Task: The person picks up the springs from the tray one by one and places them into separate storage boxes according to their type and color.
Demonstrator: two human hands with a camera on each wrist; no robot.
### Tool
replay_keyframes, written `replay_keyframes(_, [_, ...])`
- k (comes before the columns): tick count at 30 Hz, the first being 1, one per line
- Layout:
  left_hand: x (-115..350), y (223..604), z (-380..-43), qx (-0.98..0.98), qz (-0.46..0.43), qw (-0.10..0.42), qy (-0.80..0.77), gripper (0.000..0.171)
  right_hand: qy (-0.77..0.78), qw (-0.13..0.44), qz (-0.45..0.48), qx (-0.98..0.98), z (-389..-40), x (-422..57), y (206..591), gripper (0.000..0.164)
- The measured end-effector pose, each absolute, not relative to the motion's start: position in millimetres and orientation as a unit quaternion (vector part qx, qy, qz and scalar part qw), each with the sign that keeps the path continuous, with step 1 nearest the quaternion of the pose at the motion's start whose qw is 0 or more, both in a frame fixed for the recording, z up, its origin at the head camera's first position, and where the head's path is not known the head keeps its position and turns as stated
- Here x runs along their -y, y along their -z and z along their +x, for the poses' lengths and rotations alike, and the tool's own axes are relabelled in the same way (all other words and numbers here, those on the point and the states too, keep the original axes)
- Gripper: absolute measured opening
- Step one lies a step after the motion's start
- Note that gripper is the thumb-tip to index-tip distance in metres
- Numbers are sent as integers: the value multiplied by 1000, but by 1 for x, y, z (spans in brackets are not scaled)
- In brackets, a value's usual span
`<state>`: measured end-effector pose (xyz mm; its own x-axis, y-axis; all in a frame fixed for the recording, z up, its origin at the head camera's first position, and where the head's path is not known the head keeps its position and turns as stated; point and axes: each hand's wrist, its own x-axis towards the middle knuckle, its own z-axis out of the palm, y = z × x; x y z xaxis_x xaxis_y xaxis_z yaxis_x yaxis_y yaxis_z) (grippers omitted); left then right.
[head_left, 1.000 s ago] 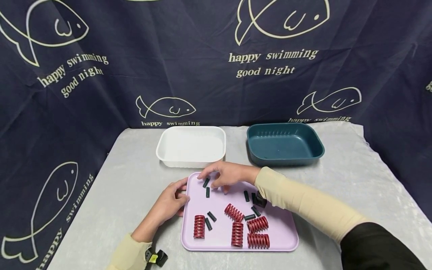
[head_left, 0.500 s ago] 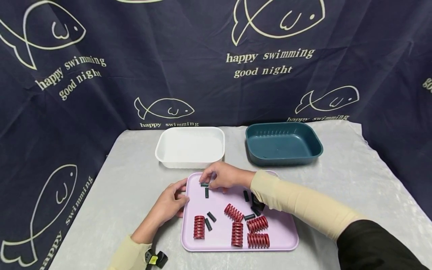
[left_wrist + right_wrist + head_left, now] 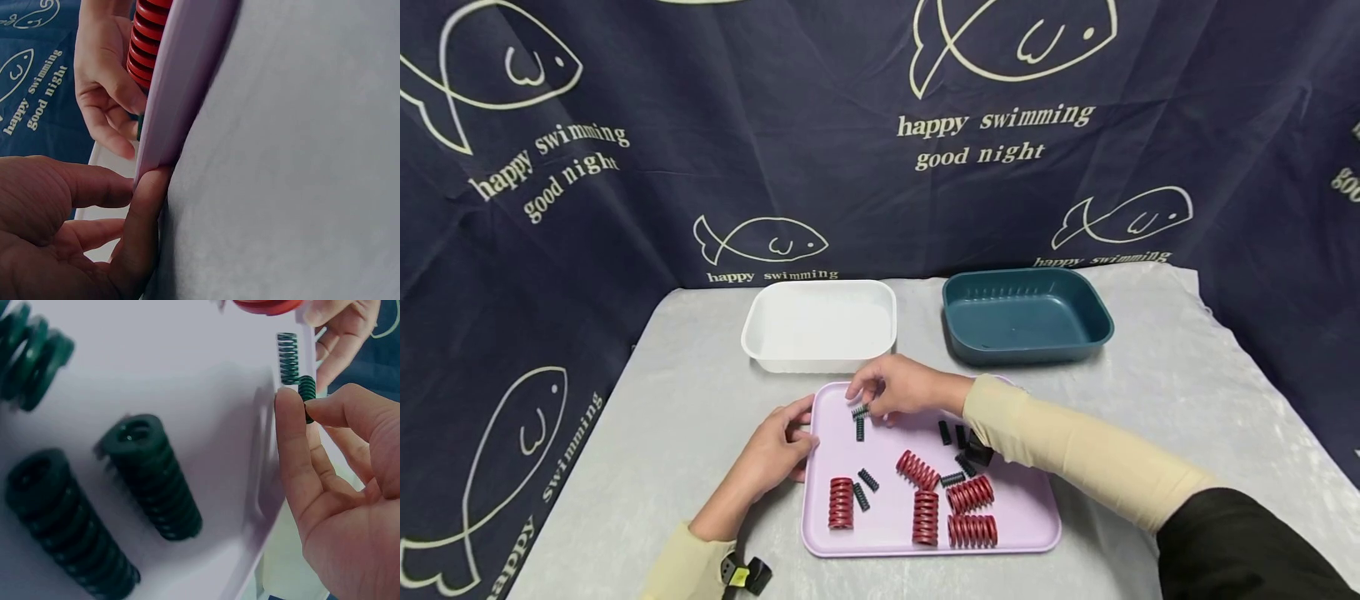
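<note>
My right hand (image 3: pixel 901 386) is over the far left corner of the lilac tray (image 3: pixel 1022 521). Its thumb and a fingertip pinch a small dark green spring (image 3: pixel 307 389), which lies slanted beside another green spring (image 3: pixel 861 429). My left hand (image 3: pixel 772 446) holds the tray's left edge; in the left wrist view its thumb (image 3: pixel 103 189) is at the rim, with a finger against the underside. Two more green springs lie near an upright red spring (image 3: pixel 841 503). Several large red springs and small green ones sit on the tray's right half.
A white basin (image 3: pixel 820 365) stands behind the tray to the left, and a teal basin (image 3: pixel 1037 355) to the right. Pale grey cloth (image 3: pixel 700 354) covers the table. A dark blue fish-print curtain (image 3: pixel 865 167) hangs behind and at both sides.
The fingers of my right hand have come together on the small green spring, which has turned from near upright to sideways. My left hand stays at the tray's edge.
</note>
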<state>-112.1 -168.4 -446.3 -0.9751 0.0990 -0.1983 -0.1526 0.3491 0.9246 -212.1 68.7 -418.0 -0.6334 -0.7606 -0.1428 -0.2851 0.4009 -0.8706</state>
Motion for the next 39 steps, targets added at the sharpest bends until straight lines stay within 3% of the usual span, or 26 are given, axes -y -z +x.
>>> replay_keyframes(7, [168,446,-112,-816,-15,110,-567,64,426,249,-370,-787,-212,-80,408,37])
replay_keyframes(14, [168,446,-112,-814,-16,110,-570,65,443,280,-350,-776,-204,-96,393,39])
replay_keyframes(21, [169,447,-113,-814,-16,107,-571,65,460,267,-353,-770,-209,-123,377,39])
replay_keyframes(39, [169,446,-112,-814,-16,109,-570,64,537,235,-206,-784,-249,-195,342,36])
